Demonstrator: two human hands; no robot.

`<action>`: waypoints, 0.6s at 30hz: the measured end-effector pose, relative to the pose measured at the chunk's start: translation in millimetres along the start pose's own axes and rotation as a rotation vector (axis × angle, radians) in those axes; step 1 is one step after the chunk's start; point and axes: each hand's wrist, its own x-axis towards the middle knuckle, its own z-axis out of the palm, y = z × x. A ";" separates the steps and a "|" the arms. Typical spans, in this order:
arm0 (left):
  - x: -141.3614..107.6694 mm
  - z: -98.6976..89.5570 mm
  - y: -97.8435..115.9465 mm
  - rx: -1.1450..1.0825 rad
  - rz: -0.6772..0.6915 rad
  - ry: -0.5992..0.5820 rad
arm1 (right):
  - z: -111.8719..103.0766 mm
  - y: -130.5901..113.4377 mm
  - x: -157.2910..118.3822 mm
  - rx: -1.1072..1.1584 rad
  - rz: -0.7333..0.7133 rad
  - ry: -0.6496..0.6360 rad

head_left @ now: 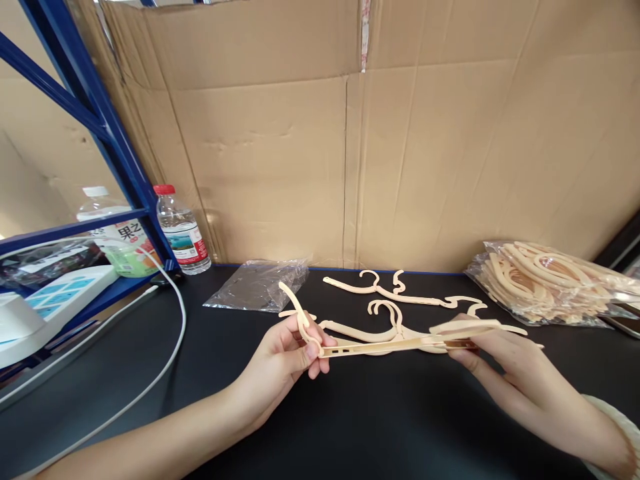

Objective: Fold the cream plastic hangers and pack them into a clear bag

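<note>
Between my two hands a beige plastic hanger piece (pixel 383 347) is held up, its slotted edge facing me. My left hand (pixel 287 357) pinches its left end, where a curved beige arm (pixel 299 307) sticks upward. My right hand (pixel 505 357) is closed on the right end, beside another flat beige part (pixel 465 327). Behind them, beige hanger pieces with hooks (pixel 357 330) lie on the black table (pixel 360 413). Farther back rests another hooked hanger piece (pixel 410 297), with small curved parts near it.
A clear plastic bag (pixel 255 283) lies at the back left. Bagged beige hangers (pixel 550 280) are piled at the right. A red-capped water bottle (pixel 184 233) stands by the blue rack (pixel 107 133). A white cable (pixel 175 340) loops over the left side. Cardboard (pixel 280 147) rises behind.
</note>
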 end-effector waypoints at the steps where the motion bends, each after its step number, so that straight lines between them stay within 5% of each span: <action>1: -0.1 0.2 0.2 0.004 0.011 0.016 | 0.6 -2.1 -0.7 0.009 0.007 0.009; 18: 1.5 2.4 -1.5 -0.059 0.016 0.205 | 9.7 -10.9 -6.9 0.273 0.340 -0.071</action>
